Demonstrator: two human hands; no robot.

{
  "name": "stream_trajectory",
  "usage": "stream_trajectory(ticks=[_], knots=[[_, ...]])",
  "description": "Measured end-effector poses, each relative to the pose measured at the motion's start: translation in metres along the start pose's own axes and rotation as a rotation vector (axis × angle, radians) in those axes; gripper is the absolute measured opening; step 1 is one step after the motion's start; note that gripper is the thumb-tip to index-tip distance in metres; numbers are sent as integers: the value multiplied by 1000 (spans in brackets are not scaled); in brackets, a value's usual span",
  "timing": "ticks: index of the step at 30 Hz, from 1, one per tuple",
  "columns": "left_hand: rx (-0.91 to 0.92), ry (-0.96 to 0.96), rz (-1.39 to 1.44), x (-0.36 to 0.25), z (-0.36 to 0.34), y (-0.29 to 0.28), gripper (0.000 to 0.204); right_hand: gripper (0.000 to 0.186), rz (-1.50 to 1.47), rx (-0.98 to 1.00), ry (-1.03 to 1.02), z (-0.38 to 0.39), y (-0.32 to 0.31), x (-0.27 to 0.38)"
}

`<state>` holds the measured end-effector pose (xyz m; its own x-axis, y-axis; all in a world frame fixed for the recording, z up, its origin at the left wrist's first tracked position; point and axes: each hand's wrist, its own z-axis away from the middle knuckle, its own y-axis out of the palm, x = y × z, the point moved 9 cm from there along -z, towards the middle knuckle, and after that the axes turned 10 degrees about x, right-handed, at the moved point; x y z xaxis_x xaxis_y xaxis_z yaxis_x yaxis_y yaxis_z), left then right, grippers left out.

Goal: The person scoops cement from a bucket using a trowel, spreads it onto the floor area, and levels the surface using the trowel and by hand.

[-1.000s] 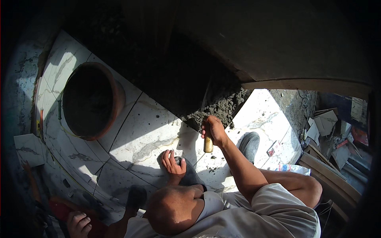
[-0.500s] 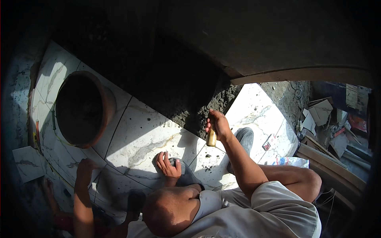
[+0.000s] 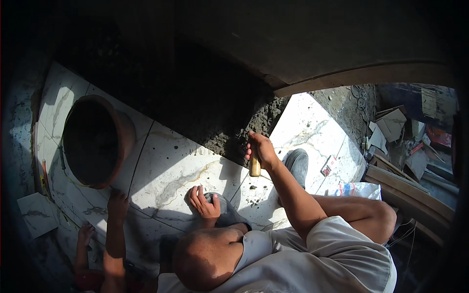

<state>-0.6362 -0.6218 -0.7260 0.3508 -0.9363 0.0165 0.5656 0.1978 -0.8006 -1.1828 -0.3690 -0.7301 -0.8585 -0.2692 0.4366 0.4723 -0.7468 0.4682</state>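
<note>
My right hand (image 3: 263, 149) is closed round the yellowish wooden handle of what looks like a trowel (image 3: 255, 169). Its blade is lost in deep shade over the grey, crumbly mortar (image 3: 264, 116). Past my bent left knee, my left hand (image 3: 205, 207) has its fingers stretched and apart, resting by my left shoe on the white marbled floor tile (image 3: 168, 166) and holding nothing. Mortar crumbs (image 3: 253, 187) dot the tile between my hands. My right shoe (image 3: 297, 168) stands just right of the working hand.
At left stands a round mortar tub (image 3: 126, 141). A co-worker's hand (image 3: 117, 207) is beside it, near a loose tile (image 3: 36, 215) and a yellow-green line. A wooden board edge (image 3: 366, 78) crosses overhead. Planks (image 3: 410, 190), broken tiles (image 3: 391, 124) and a small red-white pack (image 3: 328, 166) lie right.
My right hand with the trowel has shifted slightly left and up in the picture. The co-worker's near hand has moved right toward the tub's base, and their other hand has come further into view.
</note>
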Motion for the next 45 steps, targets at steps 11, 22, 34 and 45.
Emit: stream_trajectory(ticks=[11, 22, 34, 45], knots=[[-451, -198, 596, -270, -95, -88, 46, 20, 100, 226, 9, -15, 58, -22], [-675, -388, 882, -322, -117, -127, 56, 26, 86, 103, 70, 34, 10, -57], [-757, -432, 866, -321, -108, -118, 56, 30, 917, 608, 412, -40, 156, -21], [-714, -438, 898, -322, -114, -118, 58, 30, 1094, 667, 685, -65, 138, 2]])
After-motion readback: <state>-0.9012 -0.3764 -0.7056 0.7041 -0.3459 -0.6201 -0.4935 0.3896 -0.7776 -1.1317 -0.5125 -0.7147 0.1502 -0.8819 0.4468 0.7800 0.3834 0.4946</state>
